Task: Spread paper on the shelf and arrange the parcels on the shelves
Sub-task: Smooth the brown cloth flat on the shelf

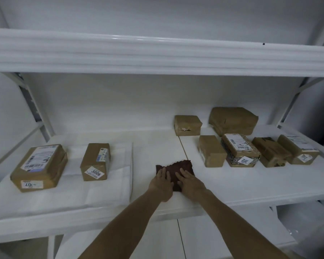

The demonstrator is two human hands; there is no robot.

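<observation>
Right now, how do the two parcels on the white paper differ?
The parcel tagged 07 is broader and flatter, with a big shipping label on top; the parcel tagged 3006 is narrower, with a small label on top. Both are brown and lie on the white paper.

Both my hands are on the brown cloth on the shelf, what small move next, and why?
Probably slide the brown cloth toward the back, over the bare middle of the shelf, to wipe it. The left hand and right hand press flat on it, and the paper covers only the left part.
</observation>
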